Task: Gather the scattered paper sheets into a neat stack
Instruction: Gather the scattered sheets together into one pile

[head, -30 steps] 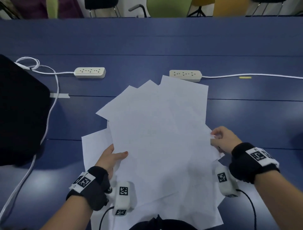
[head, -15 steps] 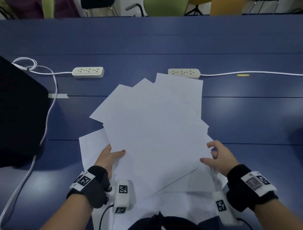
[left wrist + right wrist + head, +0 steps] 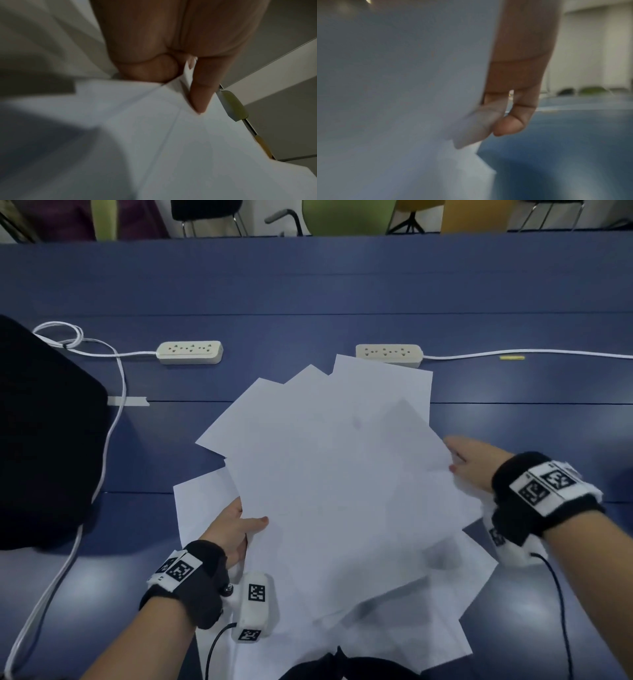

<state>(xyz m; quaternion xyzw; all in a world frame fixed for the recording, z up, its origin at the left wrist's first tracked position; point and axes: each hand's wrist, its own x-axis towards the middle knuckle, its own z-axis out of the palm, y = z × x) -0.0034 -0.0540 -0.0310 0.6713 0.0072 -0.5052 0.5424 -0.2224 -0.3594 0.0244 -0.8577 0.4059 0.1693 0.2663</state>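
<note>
Several white paper sheets (image 3: 335, 474) are fanned out in a loose bundle over the blue table (image 3: 308, 285). My left hand (image 3: 236, 525) pinches the bundle's lower left edge. In the left wrist view the thumb (image 3: 200, 94) lies on top of the paper (image 3: 171, 148), with the fingers underneath. My right hand (image 3: 469, 463) holds the bundle's right edge. The right wrist view is blurred and shows curled fingers (image 3: 510, 125) beside the sheets (image 3: 402, 81). More loose sheets (image 3: 428, 628) lie flat under the bundle near the front edge. One sheet (image 3: 202, 508) pokes out at the left.
Two white power strips (image 3: 189, 352) (image 3: 388, 355) lie just beyond the paper, their cables running off to the left and right. A large black object (image 3: 41, 440) fills the left side, with a white cable (image 3: 113, 422) along it. Chairs stand behind the table.
My right hand has moved from the bundle's lower right edge to farther up its right edge. The fan has shifted a little. The left hand keeps its hold in the same place.
</note>
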